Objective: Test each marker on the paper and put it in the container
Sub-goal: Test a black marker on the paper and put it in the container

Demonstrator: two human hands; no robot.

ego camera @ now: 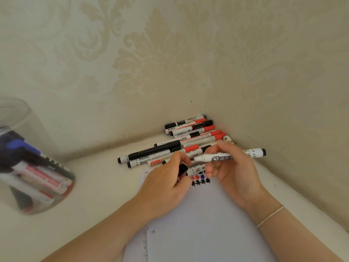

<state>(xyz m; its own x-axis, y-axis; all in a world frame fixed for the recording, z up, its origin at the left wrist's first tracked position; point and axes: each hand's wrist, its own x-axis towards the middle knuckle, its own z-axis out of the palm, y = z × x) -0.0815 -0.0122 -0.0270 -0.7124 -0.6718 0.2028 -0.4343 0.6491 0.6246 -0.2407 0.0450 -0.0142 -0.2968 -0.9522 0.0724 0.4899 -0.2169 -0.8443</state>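
Note:
My right hand point(232, 167) grips a white marker point(226, 156) with a black end, held level above the paper point(204, 220), its uncapped tip pointing left. My left hand point(166, 184) pinches the marker's black cap point(182, 169) just left of the tip. Small red, blue and black test marks point(200, 179) sit on the paper under my hands. A pile of several markers point(179, 146) with red and black caps lies in the corner behind my hands. A clear plastic container point(28, 167) at the far left holds several markers.
The white table point(98, 186) ends at patterned walls point(132, 63) that meet in a corner just behind the pile. More sheets lie under the top paper, one with a punched hole point(153, 232). A bracelet circles my right wrist.

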